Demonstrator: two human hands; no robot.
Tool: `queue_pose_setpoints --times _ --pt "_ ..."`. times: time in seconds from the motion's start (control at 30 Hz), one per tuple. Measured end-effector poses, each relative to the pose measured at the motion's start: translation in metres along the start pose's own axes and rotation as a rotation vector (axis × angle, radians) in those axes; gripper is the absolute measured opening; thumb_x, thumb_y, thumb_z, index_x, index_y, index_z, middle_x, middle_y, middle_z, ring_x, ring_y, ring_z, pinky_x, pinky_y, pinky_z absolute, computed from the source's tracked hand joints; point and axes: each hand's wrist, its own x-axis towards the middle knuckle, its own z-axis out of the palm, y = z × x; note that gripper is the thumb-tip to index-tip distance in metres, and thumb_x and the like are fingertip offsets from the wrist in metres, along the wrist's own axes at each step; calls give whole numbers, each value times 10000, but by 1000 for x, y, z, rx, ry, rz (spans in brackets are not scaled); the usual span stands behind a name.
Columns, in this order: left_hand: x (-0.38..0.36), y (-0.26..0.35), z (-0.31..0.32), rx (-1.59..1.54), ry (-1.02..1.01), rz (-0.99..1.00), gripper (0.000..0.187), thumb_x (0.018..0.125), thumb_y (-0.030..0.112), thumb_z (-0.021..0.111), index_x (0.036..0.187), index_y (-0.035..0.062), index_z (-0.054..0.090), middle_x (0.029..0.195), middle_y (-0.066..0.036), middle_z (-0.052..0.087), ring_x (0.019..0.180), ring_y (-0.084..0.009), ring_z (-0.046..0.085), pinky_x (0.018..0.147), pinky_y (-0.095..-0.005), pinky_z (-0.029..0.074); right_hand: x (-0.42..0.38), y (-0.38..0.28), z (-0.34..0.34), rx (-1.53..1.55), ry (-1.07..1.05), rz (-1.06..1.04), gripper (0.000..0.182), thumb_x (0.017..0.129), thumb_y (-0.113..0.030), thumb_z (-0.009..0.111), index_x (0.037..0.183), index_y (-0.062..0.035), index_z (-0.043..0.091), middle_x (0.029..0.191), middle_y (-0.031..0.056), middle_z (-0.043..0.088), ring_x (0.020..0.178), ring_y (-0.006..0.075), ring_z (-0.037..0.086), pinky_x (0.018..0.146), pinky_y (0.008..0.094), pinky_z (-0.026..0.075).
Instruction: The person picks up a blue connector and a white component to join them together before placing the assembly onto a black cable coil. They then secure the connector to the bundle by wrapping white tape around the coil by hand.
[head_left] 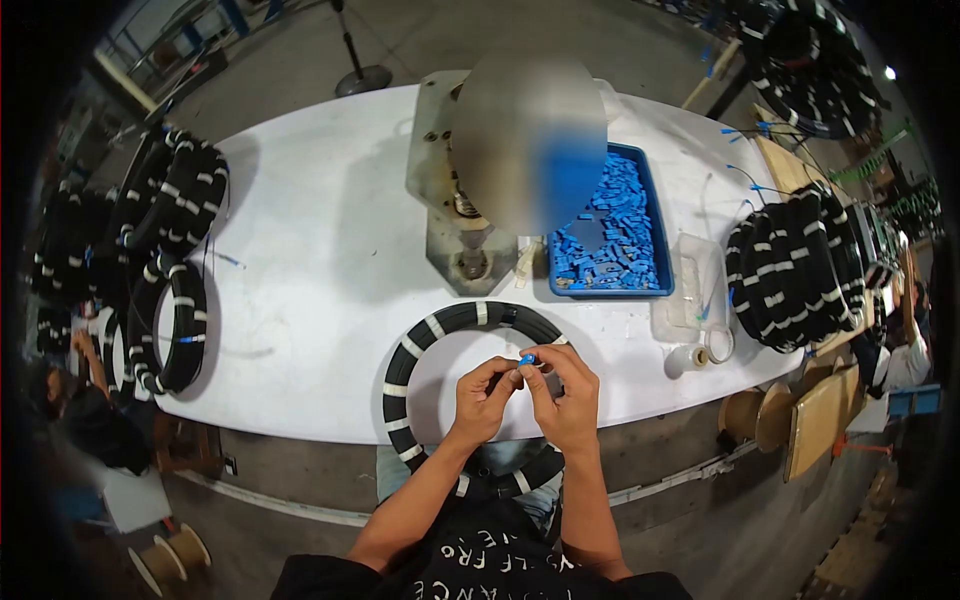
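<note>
A small blue connector (527, 360) shows between the fingertips of my two hands, above the near part of the table. My right hand (568, 392) is closed in a pinch on it. The fingers of my left hand (484, 398) are pressed together close beside it; what they grip is hidden. Beneath both hands lies a coil of black cable (397, 392) bound with white tape bands. It rests partly on the white table (310, 300) and hangs over the front edge towards my lap.
A blue tray (612, 293) full of small blue connectors stands behind my hands, near a metal machine (470, 262) partly covered by a blur. Taped cable coils sit at the left (172, 325) and right (795, 268). A clear plastic box (690, 290) and a white roll (687, 360) are nearby.
</note>
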Motion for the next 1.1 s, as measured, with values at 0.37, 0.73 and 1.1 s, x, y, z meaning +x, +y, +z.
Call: queue_pose_setpoints --times 0.37,0.73,1.1 --pt "-23 2 -14 -243 197 29 194 986 154 595 1067 -22 603 961 -56 656 901 -102 623 859 -278 532 3 -9 33 27 -199 -97 155 829 1 687 982 16 669 944 125 660 824 267 627 709 332 517" --pt "-8 31 -88 196 118 175 70 954 13 592 990 -36 626 896 -44 624 792 -70 558 657 -199 455 11 -1 80 210 -241 -74 137 854 -9 686 984 27 659 942 125 671 824 212 648 754 298 513" --pt "-6 25 -90 178 249 248 84 948 25 603 989 -42 634 856 -59 652 802 -89 591 705 -215 471 27 -19 95 54 -324 -205 175 813 -15 690 985 7 664 962 127 646 890 312 611 776 381 494"
